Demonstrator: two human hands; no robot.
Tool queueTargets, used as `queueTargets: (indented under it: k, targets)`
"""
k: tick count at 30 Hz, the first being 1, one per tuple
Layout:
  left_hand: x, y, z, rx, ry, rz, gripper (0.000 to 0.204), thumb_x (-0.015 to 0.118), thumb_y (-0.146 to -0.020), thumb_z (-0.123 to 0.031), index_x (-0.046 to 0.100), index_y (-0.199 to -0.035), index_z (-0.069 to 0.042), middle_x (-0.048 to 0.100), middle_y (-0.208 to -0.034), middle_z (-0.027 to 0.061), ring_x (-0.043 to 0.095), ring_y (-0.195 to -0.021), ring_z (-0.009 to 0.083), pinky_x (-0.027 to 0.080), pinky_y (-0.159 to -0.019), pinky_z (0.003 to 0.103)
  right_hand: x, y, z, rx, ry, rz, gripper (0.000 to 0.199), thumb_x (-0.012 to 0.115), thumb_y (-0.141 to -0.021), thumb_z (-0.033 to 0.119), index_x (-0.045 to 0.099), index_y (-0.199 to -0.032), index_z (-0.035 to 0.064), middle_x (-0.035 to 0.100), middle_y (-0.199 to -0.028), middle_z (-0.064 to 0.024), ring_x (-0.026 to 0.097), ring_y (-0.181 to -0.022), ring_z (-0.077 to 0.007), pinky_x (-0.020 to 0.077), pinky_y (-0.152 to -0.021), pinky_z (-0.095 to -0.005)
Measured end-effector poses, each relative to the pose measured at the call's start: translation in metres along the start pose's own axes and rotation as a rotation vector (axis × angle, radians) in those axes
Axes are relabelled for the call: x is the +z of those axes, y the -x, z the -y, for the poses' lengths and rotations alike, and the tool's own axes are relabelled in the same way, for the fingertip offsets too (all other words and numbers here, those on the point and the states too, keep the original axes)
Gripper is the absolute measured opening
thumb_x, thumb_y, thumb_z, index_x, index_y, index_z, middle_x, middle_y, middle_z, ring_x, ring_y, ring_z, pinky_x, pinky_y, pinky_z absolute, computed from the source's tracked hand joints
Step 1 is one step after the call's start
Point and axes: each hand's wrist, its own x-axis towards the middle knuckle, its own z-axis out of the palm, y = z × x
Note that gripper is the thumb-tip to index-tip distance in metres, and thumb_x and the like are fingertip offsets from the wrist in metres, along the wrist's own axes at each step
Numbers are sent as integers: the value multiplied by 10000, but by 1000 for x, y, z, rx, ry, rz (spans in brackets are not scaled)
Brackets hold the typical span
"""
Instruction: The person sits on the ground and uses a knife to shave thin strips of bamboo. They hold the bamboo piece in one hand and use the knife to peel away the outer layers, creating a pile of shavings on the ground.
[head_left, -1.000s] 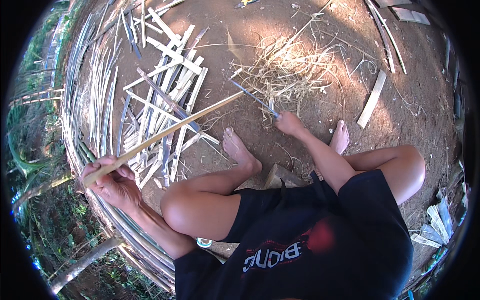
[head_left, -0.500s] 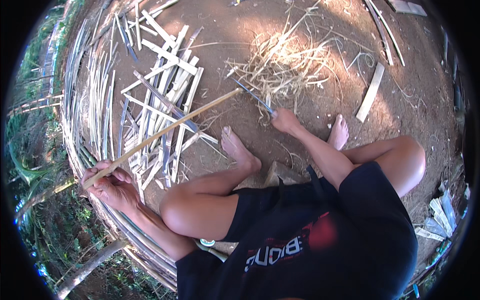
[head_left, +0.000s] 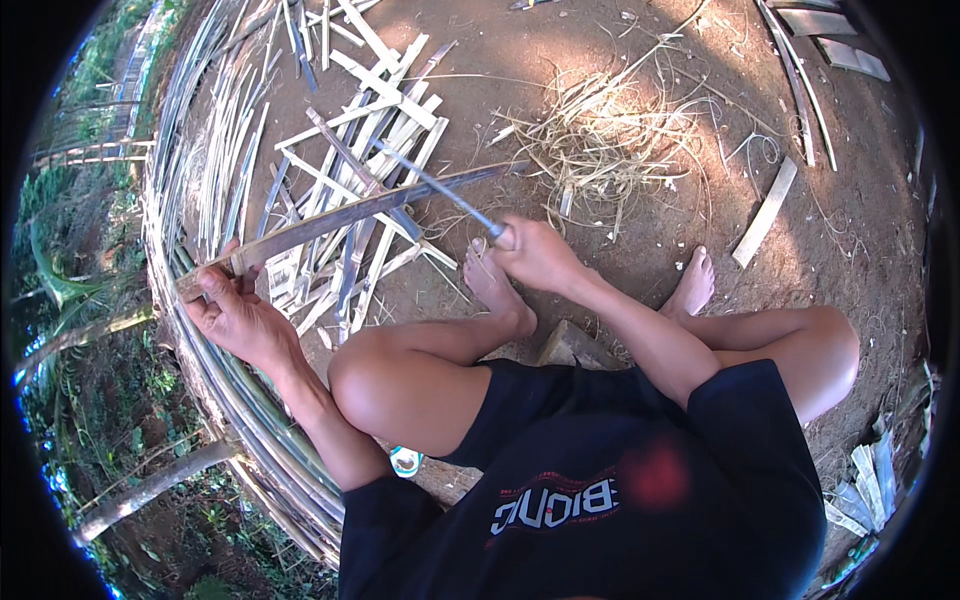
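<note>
The left hand (head_left: 235, 310) is reaching out to the side, fingers wrapped around the near end of a long bamboo strip (head_left: 350, 215). The strip is running flat and slightly upward from that hand toward the right, above the dirt ground (head_left: 650, 60). The right hand (head_left: 535, 250) is closing tightly around the handle of a knife (head_left: 440, 190), whose thin metal blade is pointing up-left and crossing the strip. Pale, flat split slats (head_left: 370, 130) are lying scattered beneath, and curly, stringy shavings (head_left: 610, 140) are piling just beyond the right hand.
</note>
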Motion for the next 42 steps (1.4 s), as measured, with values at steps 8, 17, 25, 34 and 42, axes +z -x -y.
queueTargets:
  k: [8, 17, 25, 34, 42]
  targets:
    - [12, 10, -17, 56, -73, 24, 246, 560, -978, -238, 456, -1040, -24, 638, -872, 133, 690, -899, 239, 602, -625, 274, -9, -9, -5, 25, 43, -8, 207, 576, -821, 164, 627, -973, 32, 659, -746, -216, 657, -707, -403, 532, -702, -479]
    - [3, 0, -3, 20, -69, 20, 290, 576, -966, -270, 450, -1042, -20, 657, -925, 180, 694, -878, 235, 606, -618, 268, -10, -8, -51, 66, 91, -86, 238, 554, -830, 172, 653, -956, -3, 663, -787, -241, 675, -761, -374, 528, -717, -485]
    - [-10, -7, 7, 38, -63, 52, 250, 560, -971, -264, 448, -983, -41, 659, -924, 195, 697, -878, 244, 627, -644, 303, -4, -1, -35, -24, 84, -15, 211, 553, -820, 195, 633, -907, 20, 650, -774, -235, 647, -716, -405, 519, -720, -476]
    - [-19, -13, 15, -11, -43, 4, 315, 578, -955, -315, 440, -1007, -37, 664, -947, 224, 697, -846, 241, 625, -672, 312, -20, -24, -97, 258, 172, 7, 272, 566, -840, 205, 660, -1033, 37, 670, -841, -227, 673, -794, -350, 529, -776, -452]
    - [-26, -21, 25, -51, -10, 39, 305, 568, -965, -286, 435, -1006, -14, 652, -957, 215, 681, -914, 277, 611, -762, 380, -44, -34, -213, 449, 313, -24, 283, 532, -864, 224, 676, -989, 15, 668, -868, -261, 667, -830, -393, 519, -772, -478]
